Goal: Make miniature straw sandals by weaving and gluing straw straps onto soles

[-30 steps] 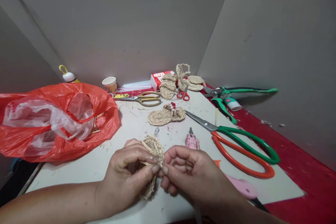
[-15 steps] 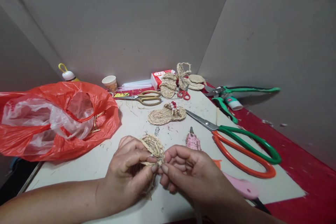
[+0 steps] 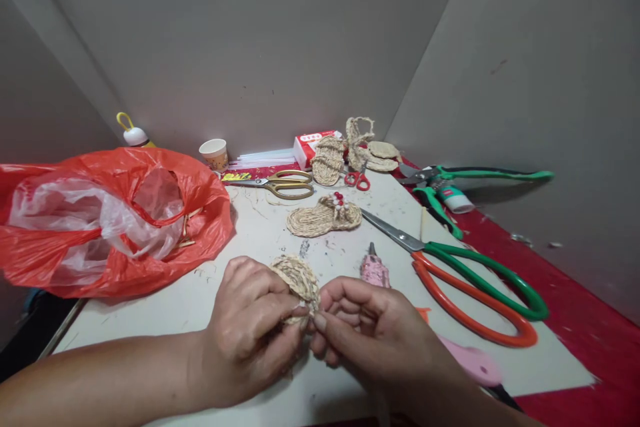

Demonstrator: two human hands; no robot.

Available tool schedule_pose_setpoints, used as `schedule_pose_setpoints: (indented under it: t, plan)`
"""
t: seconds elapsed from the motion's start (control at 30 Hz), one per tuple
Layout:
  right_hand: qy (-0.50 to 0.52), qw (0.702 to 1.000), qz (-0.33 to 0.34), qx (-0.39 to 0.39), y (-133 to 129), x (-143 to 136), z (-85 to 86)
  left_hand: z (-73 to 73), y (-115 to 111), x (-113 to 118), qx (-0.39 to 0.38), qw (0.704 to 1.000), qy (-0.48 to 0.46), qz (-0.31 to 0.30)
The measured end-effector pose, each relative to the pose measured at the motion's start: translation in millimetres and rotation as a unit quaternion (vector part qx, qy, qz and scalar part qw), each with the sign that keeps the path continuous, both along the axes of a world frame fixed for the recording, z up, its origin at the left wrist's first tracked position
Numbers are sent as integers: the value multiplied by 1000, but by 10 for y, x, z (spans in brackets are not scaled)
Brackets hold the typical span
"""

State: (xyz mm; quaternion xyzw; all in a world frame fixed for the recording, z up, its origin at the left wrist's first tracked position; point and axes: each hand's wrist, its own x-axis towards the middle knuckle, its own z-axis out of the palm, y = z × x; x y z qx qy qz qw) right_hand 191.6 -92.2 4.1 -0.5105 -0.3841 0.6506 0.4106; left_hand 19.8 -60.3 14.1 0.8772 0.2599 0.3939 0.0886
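My left hand (image 3: 257, 330) is closed around a small woven straw sandal (image 3: 295, 275), whose rounded end sticks up above the fingers. Most of the sandal is hidden behind that hand. The thumb and index finger of my right hand (image 3: 373, 333) pinch at the sandal's right edge, touching the left fingertips; any small piece between them is too small to make out. Just beyond my right hand lies a pink hot glue gun (image 3: 375, 271), partly covered by the hand. Farther back rests a finished-looking straw sandal (image 3: 320, 217) with red and white beads on its strap.
Large scissors (image 3: 475, 293) with green and orange handles lie at right, near green-handled pruning shears (image 3: 435, 177). Gold-handled scissors (image 3: 287, 185), small red scissors (image 3: 357, 180), a paper cup (image 3: 214, 153) and more straw pieces (image 3: 327, 161) line the back. A red plastic bag (image 3: 210, 233) fills the left.
The whole view has shifted slightly, so things sit a little farther right. My left hand has turned a little over the sandal, its thumb now more tucked; both hands keep their hold.
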Motion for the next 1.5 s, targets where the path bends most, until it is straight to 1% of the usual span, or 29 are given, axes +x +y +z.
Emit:
schedule_pose_setpoints:
  t: [0.1,0.17,0.23,0.3,0.37,0.43,0.47,0.5,0.53,0.57,0.6,0.63,0.67,0.7,0.77,0.8,0.83,0.87,0.9,1.03,1.17,1.23,1.37,1.5]
  plan:
    - [0,1000,6,25,-15,7,-11,32,-11,-6,43,999,20,-8]
    - [-23,998,14,50,-13,28,-20,83,-25,-3,77,996,50,-12]
    - [-59,995,37,66,2,65,-19,147,-54,-6,75,993,88,-21]
    - [-92,991,62,78,24,111,-2,216,-101,-29,53,992,109,-43]
    - [-113,987,71,92,42,149,28,293,-154,-77,39,991,109,-72]
    - [-130,983,74,103,48,170,61,392,-191,-134,20,992,99,-71]
    - [-140,981,82,107,46,173,77,448,-195,-158,18,997,63,-37]
    - [-150,978,94,113,41,171,91,506,-188,-173,1,998,57,-24]
    - [-160,974,105,118,34,164,105,559,-170,-177,-5,998,50,-33]
    - [-169,971,112,124,25,153,117,605,-142,-170,-34,998,42,-7]
    - [-176,970,111,127,15,139,128,637,-108,-152,-80,996,44,-6]
    - [-181,970,106,127,4,123,138,653,-72,-127,-150,987,56,-17]
    - [-183,970,98,125,-6,106,145,651,-38,-98,-236,969,63,-23]
    - [-182,971,89,124,-15,89,149,634,-9,-67,-326,942,68,-32]
    - [-178,972,77,128,-28,58,149,563,30,-16,-497,865,63,-38]
    - [-174,973,73,132,-32,45,144,519,40,3,-557,828,49,-37]
    - [-168,974,68,134,-34,35,138,475,44,18,-599,799,30,-35]
    - [-160,976,64,133,-36,26,131,434,45,30,-624,781,6,-32]
    - [-150,978,60,129,-37,19,125,400,42,39,-636,771,-19,-28]
    - [-110,987,48,103,-31,8,107,335,26,75,-640,763,-87,-9]
    - [-99,988,68,93,-13,13,101,329,24,97,-647,756,-103,2]
    - [-110,986,82,97,-7,14,102,328,30,101,-642,761,-97,0]
    - [-125,982,91,105,-11,12,117,312,38,98,-616,783,-91,1]
    - [-116,984,88,100,-4,24,113,280,28,92,-621,778,-95,16]
